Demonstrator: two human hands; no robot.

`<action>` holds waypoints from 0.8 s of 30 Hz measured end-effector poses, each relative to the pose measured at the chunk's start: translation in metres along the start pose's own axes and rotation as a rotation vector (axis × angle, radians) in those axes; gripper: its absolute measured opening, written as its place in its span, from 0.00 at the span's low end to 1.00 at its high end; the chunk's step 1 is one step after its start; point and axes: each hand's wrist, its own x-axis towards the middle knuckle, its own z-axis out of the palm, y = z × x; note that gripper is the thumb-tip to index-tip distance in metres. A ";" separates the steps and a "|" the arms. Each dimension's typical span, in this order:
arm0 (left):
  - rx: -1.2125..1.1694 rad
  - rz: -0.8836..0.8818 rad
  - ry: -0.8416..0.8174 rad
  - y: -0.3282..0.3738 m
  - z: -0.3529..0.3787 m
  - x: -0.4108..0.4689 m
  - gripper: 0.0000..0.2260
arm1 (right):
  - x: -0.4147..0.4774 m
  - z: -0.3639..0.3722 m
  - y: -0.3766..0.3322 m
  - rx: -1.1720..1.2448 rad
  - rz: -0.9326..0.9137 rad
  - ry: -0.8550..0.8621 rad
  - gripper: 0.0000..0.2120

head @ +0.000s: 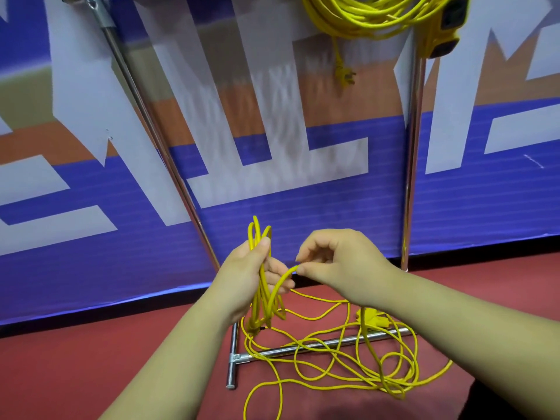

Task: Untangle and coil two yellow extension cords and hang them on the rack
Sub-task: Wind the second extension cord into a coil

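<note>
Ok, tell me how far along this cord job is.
Done: one coiled cord hangs on the rack. In hand: the left grip holds a few loops of the second cord, and the right grip pinches the next strand. Left: most of that cord lies tangled on the floor across the rack's base bar; it needs coiling and hanging.

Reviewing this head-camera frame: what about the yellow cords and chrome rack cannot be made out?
Head view, top edge: cuts off the hung yellow cord coil and the top of the chrome rack.
Head view, right forearm: covers much of the yellow socket block on the floor.
Head view, left hand: its fingers hide how many yellow cord loops it grips.
</note>
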 end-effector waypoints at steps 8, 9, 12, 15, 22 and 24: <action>-0.038 0.022 -0.054 0.014 0.003 -0.005 0.13 | 0.002 -0.008 0.008 0.162 0.082 -0.130 0.09; -0.108 0.023 -0.029 0.018 -0.003 -0.004 0.13 | 0.001 -0.012 0.010 0.236 0.100 -0.194 0.09; -0.278 0.010 0.007 0.028 -0.024 -0.002 0.13 | -0.001 -0.025 0.016 0.368 0.178 -0.294 0.08; -0.194 -0.004 -0.005 0.028 -0.038 -0.003 0.12 | 0.002 -0.031 0.020 0.338 0.198 -0.249 0.07; 0.009 -0.165 -0.108 0.012 -0.030 -0.004 0.09 | 0.005 -0.027 0.010 0.149 0.105 -0.280 0.04; 0.012 -0.181 -0.140 0.009 -0.026 -0.003 0.09 | 0.006 -0.022 0.007 0.085 0.072 -0.304 0.04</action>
